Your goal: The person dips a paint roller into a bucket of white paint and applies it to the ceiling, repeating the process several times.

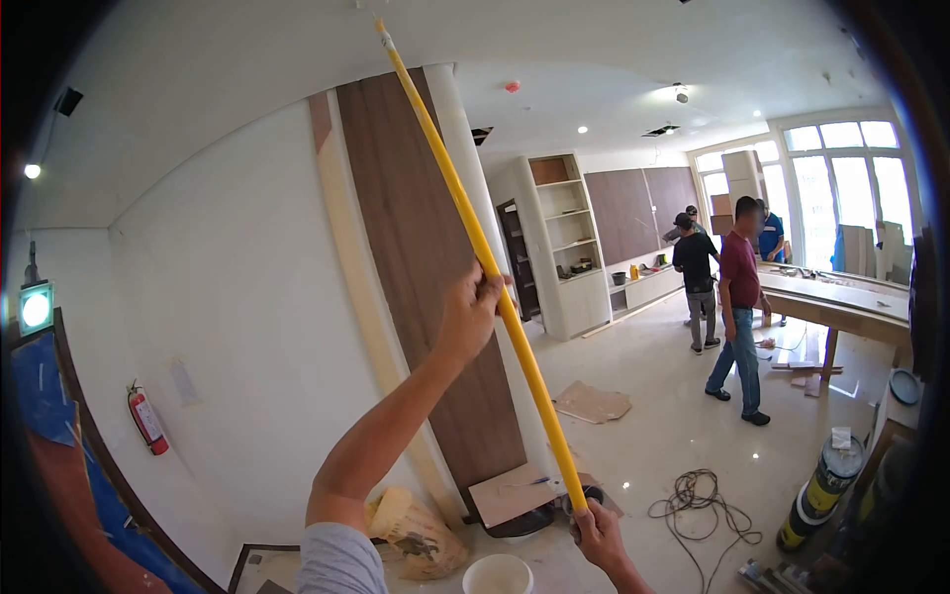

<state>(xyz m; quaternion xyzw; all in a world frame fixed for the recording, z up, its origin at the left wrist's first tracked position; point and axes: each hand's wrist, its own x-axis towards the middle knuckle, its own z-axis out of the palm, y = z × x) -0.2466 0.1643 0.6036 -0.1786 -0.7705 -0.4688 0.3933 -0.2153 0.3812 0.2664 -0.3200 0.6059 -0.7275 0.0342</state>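
Observation:
A long yellow pole [457, 193] slants from the lower middle up to the ceiling. My left hand [473, 309] is wrapped round its middle, with that arm stretched up and forward. Lower down, my right hand [597, 535] grips the pole near its bottom end. At the top the pole comes close to the ceiling [247, 59]; what is fitted to its tip is too small to make out. Behind the pole stands a brown wood-look panel [426, 247] on the wall. A white bucket [498, 574] is below, between my arms.
Several people stand to the right, the nearest person [742, 307] in a maroon shirt, beside a long worktable [831, 297]. A coiled cable [698, 505] and stacked paint pails [826, 485] are on the floor at right. A plastic bag [421, 535] lies by the wall; a fire extinguisher [148, 421] hangs left.

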